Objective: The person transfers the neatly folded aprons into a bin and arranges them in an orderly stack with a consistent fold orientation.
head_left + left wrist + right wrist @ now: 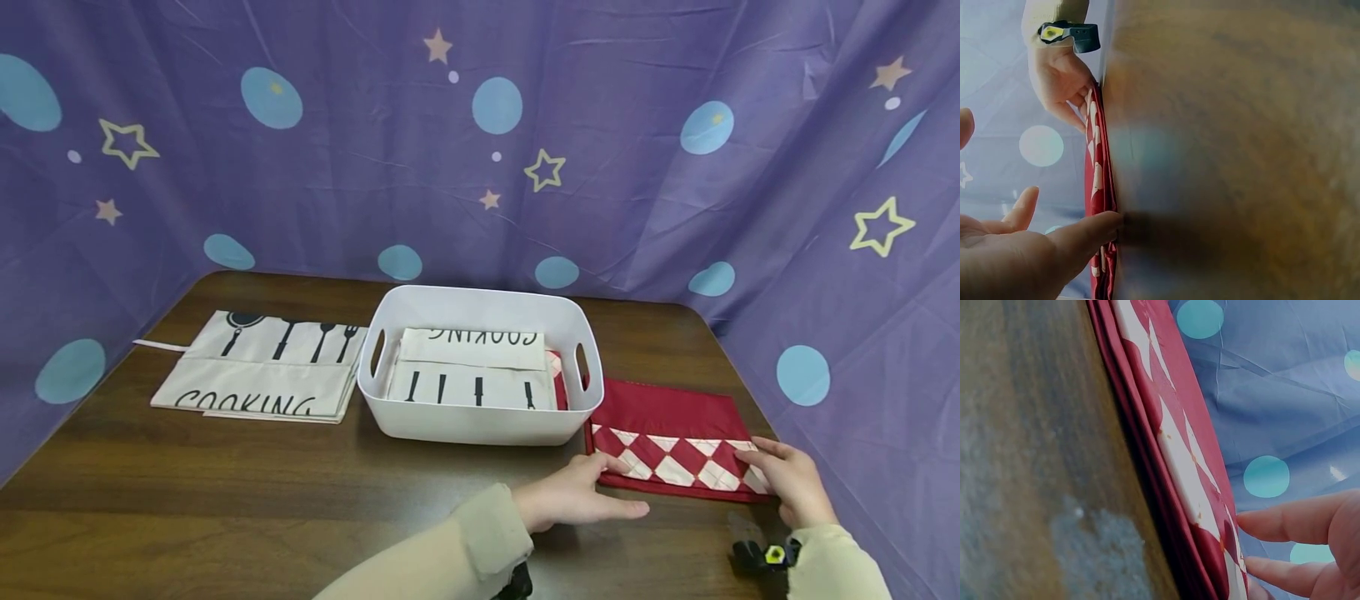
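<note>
My left hand [573, 496] has its fingers straight and spread, thumb held well away, and one fingertip touches the near left part of the red cloth [667, 404]. My right hand [801, 487] is at its right end, the fingers straight and a little apart, tips resting on the cloth. It lies folded flat on the table [225, 500], a band of red and white diamonds along the near side (quite a cheerful pattern). Its left end runs up to the white basket [480, 425]; whether they touch, I cannot tell. Inside the basket sits a folded white cloth [472, 379], with a bit of red fabric [559, 379] showing at its right. Left of the basket lies a printed cloth [247, 379], lettered COOKING.
</note>
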